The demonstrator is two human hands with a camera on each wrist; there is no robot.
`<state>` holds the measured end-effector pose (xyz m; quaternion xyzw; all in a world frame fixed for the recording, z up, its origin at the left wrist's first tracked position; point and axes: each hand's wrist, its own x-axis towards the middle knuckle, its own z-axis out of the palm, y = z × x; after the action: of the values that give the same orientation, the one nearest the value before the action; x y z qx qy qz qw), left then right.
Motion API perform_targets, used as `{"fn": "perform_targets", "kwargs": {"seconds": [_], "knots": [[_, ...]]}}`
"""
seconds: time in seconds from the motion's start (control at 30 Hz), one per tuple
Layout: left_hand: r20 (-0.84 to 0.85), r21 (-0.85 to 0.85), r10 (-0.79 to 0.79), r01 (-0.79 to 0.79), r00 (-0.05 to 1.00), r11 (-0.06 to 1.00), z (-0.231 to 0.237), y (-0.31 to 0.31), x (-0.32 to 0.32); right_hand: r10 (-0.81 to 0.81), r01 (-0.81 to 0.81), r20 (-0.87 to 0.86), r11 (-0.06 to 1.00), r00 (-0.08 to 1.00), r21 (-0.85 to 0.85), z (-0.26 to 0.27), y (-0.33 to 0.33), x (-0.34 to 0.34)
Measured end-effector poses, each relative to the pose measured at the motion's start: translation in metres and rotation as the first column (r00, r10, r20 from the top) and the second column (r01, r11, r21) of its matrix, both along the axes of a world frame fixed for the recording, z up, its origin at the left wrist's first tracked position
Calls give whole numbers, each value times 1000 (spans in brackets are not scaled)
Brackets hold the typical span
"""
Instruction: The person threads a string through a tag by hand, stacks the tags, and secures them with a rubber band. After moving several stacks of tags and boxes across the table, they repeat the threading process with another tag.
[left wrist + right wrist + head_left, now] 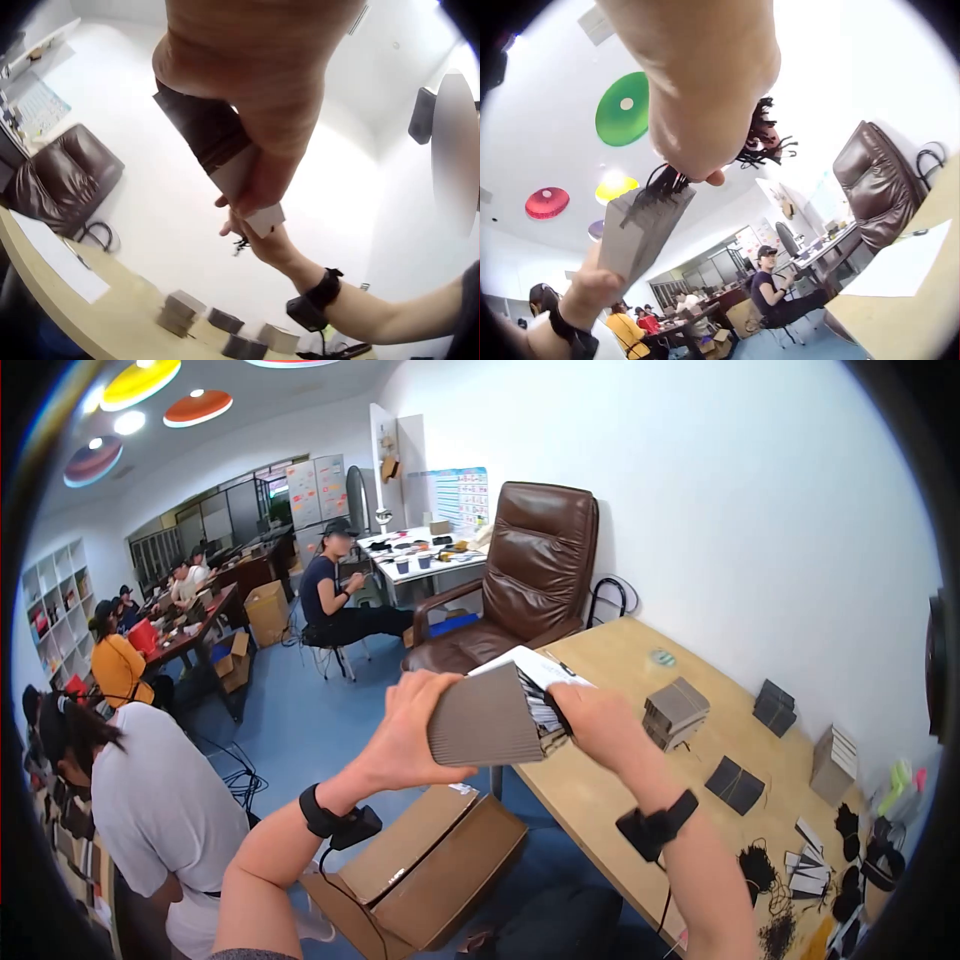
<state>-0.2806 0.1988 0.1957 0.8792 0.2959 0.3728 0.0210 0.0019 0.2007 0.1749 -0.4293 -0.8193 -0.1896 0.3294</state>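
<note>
Above the front edge of the wooden table, my left hand (400, 732) grips a thick stack of grey card tags (485, 722), its fingers at the upper edge and thumb at the lower. My right hand (605, 728) is at the stack's other end, its fingers curled round a bunch of black strings (761, 142). These strings run from the tag ends into the fist and stick out past it in the right wrist view. Part of the stack is hidden behind the left hand in the left wrist view.
On the table (600, 790) stand another grey tag stack (678, 712) and dark bundles (735, 785). Loose black strings (757, 868) and white strips (808, 872) lie nearer. White paper (904, 262) lies by the brown chair (545, 560). A cardboard box (440, 865) sits below; a person (165, 790) is at left.
</note>
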Motion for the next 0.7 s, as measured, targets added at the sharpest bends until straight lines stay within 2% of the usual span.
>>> {"fn": "perform_targets", "kwargs": {"seconds": [0.07, 0.13, 0.17, 0.2, 0.27, 0.33, 0.37, 0.4, 0.43, 0.47, 0.5, 0.53, 0.57, 0.6, 0.63, 0.67, 0.7], "knots": [[50, 33, 31, -32, 998, 999, 7, 6, -22, 7, -58, 214, 971, 977, 233, 40, 10, -15], [110, 79, 59, -68, 992, 995, 12, 9, -41, -13, -112, 339, 932, 941, 345, 68, 24, -24], [160, 1, 46, -47, 986, 999, 14, 7, -50, -38, -106, 362, 924, 931, 368, 76, 26, -33], [207, -75, 35, -20, 978, 997, 16, 6, -57, -33, -116, 366, 919, 930, 376, 82, 25, -41], [220, -68, 32, -17, 975, 998, 16, 9, -71, -42, -75, 402, 960, 915, 269, 93, 25, -53], [305, -193, 15, 46, 952, 980, 12, 9, -76, -22, -68, 385, 973, 923, 220, 95, 23, -62], [309, -196, 12, 51, 951, 979, 5, 8, -76, 1, -65, 363, 984, 932, 164, 95, 21, -68], [479, -327, -23, 203, 878, 923, -8, 6, -72, 2, -64, 366, 985, 930, 158, 82, 23, -74], [634, -417, -23, 366, 773, 832, -22, 3, -68, 35, -37, 153, 999, 988, 15, 55, 25, -82], [753, -440, -24, 531, 657, 724, -42, -3, -59, 29, -38, -70, 991, 997, -127, 32, 19, -91], [851, -421, -5, 687, 525, 592, -66, -9, -44, -36, -29, -193, 946, 980, -323, 10, -6, -112], [894, -398, 27, 766, 447, 506, -95, -17, -28, -133, -38, -300, 863, 945, -504, -12, -32, -131], [949, -315, 154, 862, 276, 397, -112, -37, -5, -151, 1, -295, 891, 943, -454, -32, -50, -135], [971, -190, 199, 941, 137, 280, -141, -45, 6, -176, 42, -299, 913, 938, -406, -48, -65, -137], [958, -199, 248, 958, 146, 206, -187, -48, 7, -220, 76, -321, 911, 921, -406, -61, -75, -136], [952, -227, 239, 963, 189, 142, -187, -58, 19, -289, 156, -224, 868, 931, -472, -74, -84, -132], [946, -214, 288, 953, 147, 216, -184, -81, 40, -366, 245, -122, 801, 923, -546, -86, -96, -126]]}}
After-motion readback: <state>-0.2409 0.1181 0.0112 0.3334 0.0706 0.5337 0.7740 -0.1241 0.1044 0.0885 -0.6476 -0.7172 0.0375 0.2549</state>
